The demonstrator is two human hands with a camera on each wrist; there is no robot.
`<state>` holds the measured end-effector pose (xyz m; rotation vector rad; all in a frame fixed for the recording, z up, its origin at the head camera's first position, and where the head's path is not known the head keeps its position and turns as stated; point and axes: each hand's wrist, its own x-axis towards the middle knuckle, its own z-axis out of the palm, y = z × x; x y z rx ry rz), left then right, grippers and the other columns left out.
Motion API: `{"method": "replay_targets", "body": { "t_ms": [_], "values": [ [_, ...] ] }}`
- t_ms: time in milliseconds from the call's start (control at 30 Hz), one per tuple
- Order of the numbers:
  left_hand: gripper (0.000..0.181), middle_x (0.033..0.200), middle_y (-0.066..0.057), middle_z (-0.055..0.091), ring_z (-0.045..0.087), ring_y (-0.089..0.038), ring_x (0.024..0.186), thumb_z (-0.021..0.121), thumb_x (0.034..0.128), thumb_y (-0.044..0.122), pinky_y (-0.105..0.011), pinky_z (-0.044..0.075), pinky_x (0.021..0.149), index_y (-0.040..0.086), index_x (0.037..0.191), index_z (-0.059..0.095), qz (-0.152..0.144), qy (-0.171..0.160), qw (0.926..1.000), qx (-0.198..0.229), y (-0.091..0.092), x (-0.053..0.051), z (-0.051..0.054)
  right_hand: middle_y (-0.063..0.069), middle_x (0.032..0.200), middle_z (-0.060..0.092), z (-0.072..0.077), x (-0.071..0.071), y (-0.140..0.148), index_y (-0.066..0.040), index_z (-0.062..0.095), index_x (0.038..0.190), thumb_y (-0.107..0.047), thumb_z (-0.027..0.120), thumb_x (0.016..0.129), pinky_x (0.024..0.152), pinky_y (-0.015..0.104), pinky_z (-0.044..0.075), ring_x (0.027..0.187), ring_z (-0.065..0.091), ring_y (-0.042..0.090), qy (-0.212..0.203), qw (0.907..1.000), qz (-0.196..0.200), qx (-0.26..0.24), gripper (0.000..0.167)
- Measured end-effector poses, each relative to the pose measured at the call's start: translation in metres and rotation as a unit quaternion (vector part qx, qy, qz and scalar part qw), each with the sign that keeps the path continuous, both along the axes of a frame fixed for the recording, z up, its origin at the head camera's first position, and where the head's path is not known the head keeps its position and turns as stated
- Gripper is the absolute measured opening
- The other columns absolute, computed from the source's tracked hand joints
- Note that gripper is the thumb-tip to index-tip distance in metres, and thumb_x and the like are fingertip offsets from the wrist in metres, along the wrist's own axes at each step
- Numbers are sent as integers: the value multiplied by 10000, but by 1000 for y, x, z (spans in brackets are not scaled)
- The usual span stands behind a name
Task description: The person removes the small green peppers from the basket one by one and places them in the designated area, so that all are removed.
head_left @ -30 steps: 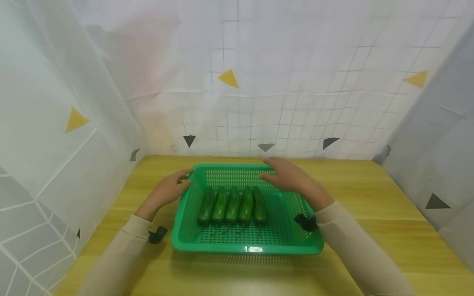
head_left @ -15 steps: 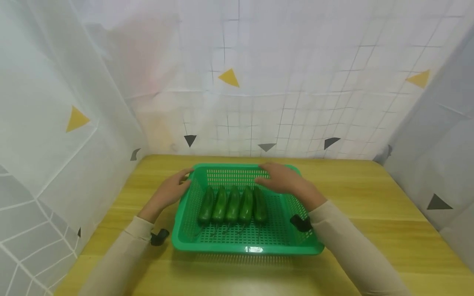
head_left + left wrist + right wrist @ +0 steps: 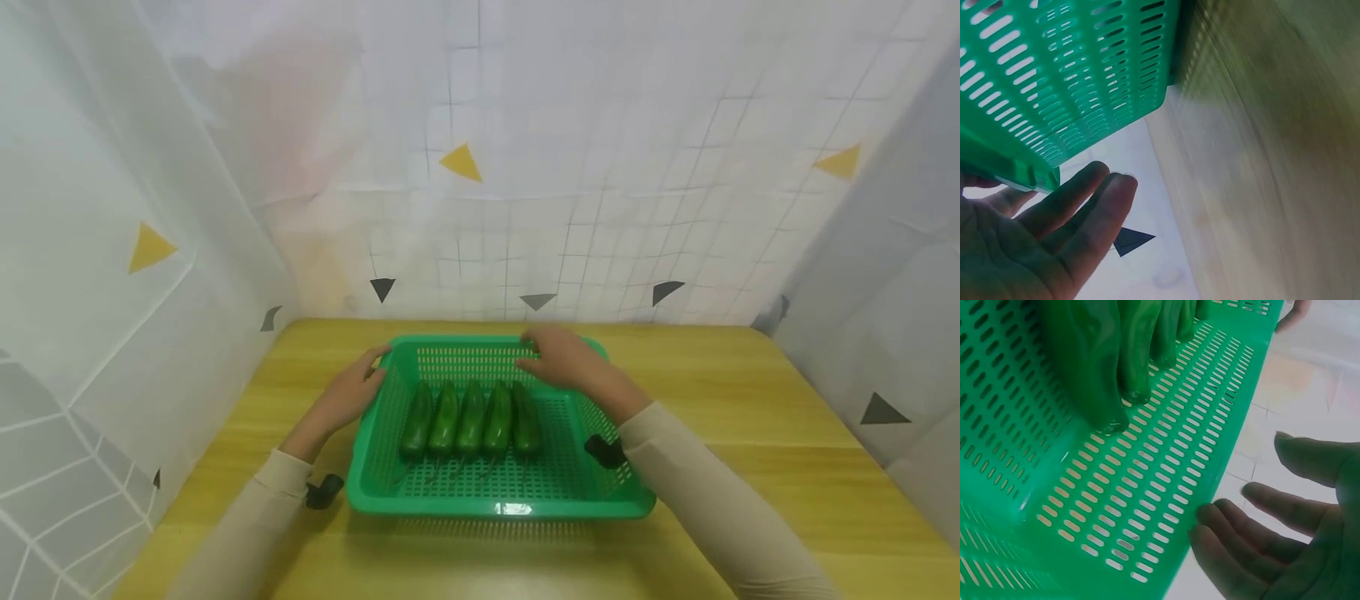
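Observation:
A green plastic basket (image 3: 570,506) with slotted walls stands on the wooden table. Inside, several long green peppers (image 3: 471,421) lie side by side, thin stems toward the person. At the basket's back left corner, my left hand (image 3: 348,396) touches the rim with thumb and forefinger. Its other fingers (image 3: 1100,231) stretch out along the outside, as the left wrist view shows. My right hand (image 3: 564,360) is over the far right part of the basket, thumb apart from the fingers, holding nothing. In the right wrist view its fingertips (image 3: 1210,515) are close to the basket wall; contact is unclear.
The wooden table (image 3: 750,467) extends on both sides of the basket. A pale sheet (image 3: 637,125) with lines and triangles hangs behind it, with similar sheets at left and right. A black strap piece (image 3: 324,492) shows below the left wrist, another (image 3: 604,451) below the right.
My right hand has shifted slightly left, along the back of the basket. The left hand stays at the corner. Basket and peppers keep their places.

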<state>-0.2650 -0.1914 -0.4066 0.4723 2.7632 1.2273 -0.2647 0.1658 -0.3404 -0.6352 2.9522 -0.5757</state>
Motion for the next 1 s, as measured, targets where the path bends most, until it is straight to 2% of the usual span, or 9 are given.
{"method": "replay_targets", "body": {
  "t_ms": [133, 300, 567, 800, 1000],
  "values": [
    [517, 1484, -265, 471, 518, -451, 1286, 343, 1115, 293, -606, 462, 959, 140, 1606, 283, 11, -49, 10000, -37, 1, 2, -1, 208, 1201, 661, -2, 0, -1, 54, 587, 1326, -291, 647, 1002, 906, 499, 538, 1080, 640, 347, -208, 9997, -45, 81, 477],
    [517, 1450, -286, 494, 547, -443, 1246, 324, 1114, 276, -567, 487, 902, 111, 1602, 277, 9, 44, 9999, -96, 3, 1, -1, 197, 1173, 668, -6, -3, -2, 66, 581, 1337, -268, 641, 1004, 904, 489, 541, 1063, 646, 337, -439, 9988, -19, 209, 476],
    [513, 1383, -294, 528, 608, -352, 1087, 309, 1116, 227, -482, 520, 827, 46, 1593, 253, -65, -87, 9998, 161, 5, 1, 2, 219, 1340, 610, -11, -7, -2, 58, 560, 1376, -261, 627, 1014, 996, 515, 495, 1191, 604, 382, -698, 9967, 6, 418, 487],
    [507, 1376, -287, 523, 622, -311, 997, 302, 1116, 222, -443, 539, 787, 57, 1593, 252, -93, -172, 9992, 349, 6, 0, 1, 233, 1318, 612, -13, -10, 0, 81, 581, 1330, -240, 630, 1010, 991, 513, 495, 1195, 593, 401, -791, 9953, 92, 547, 456],
    [506, 1283, -262, 550, 624, -246, 813, 306, 1114, 223, -386, 549, 694, 79, 1597, 255, -94, -245, 9979, 597, 6, 2, -1, 229, 1374, 580, -17, -10, 0, 69, 556, 1376, -278, 610, 1024, 1038, 525, 458, 1255, 553, 407, -1047, 9924, 50, 644, 497]
  ]
}}
